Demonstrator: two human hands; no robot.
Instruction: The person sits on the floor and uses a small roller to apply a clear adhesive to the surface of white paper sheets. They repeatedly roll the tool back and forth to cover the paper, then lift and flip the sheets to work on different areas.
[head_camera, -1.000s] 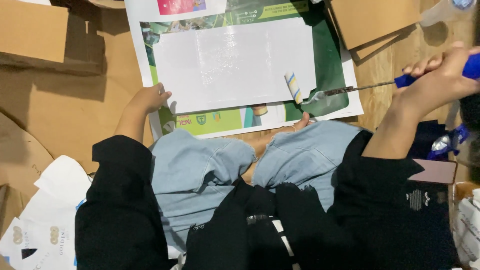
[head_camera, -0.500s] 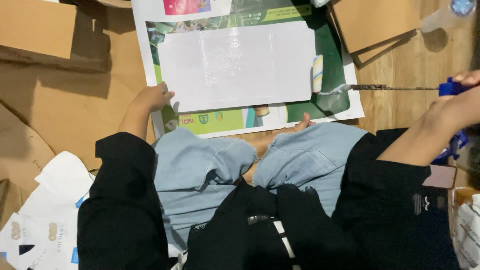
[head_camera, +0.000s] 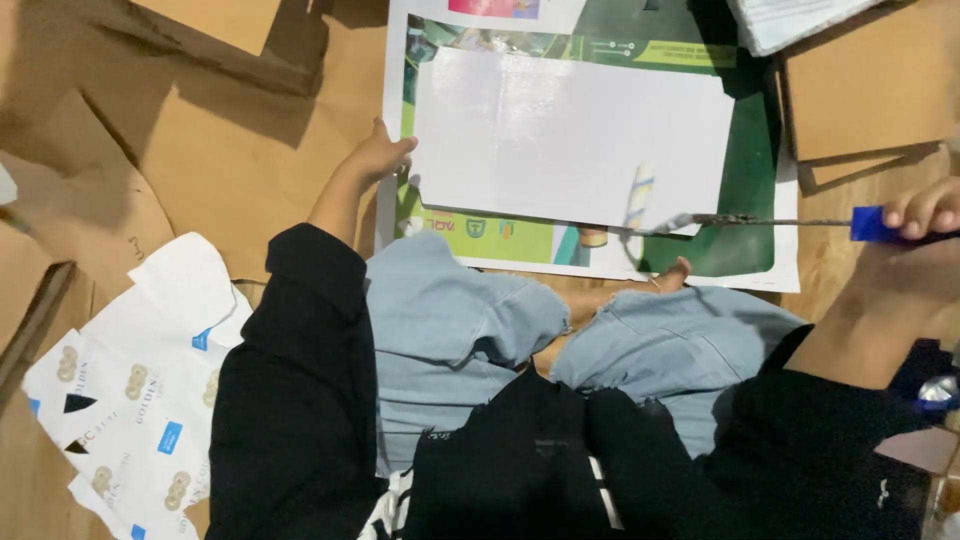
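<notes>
The right hand (head_camera: 925, 215) is closed around the blue handle of a small paint roller (head_camera: 760, 220), fingers curled over the grip at the right edge of the view. The roller's thin metal shaft runs nearly level, leftward from that hand, and bends to a short cream-and-striped roller sleeve (head_camera: 638, 195) that stands roughly upright on the lower right part of a large white rectangular sheet (head_camera: 570, 135). So the tool's long axis lies across the person's front, the working end well to the left of the gripping hand and over the sheet's near edge.

The left hand (head_camera: 375, 155) rests on the sheet's left edge; the fingers are turned away, so I cannot tell whether it pinches the paper or only presses on it. It is the nearer hand to the sheet itself — the right reaches it only through the shaft.

The white sheet lies on a bigger green printed poster with a white border (head_camera: 745, 180), spread on the floor just beyond the person's knees in light blue jeans (head_camera: 450, 320). Flat brown cardboard pieces (head_camera: 200, 130) lie to the left and at upper right — some overlapping — and a heap of white printed paper scraps (head_camera: 140, 390) sits at lower left beside the black sleeve (head_camera: 290, 390).
</notes>
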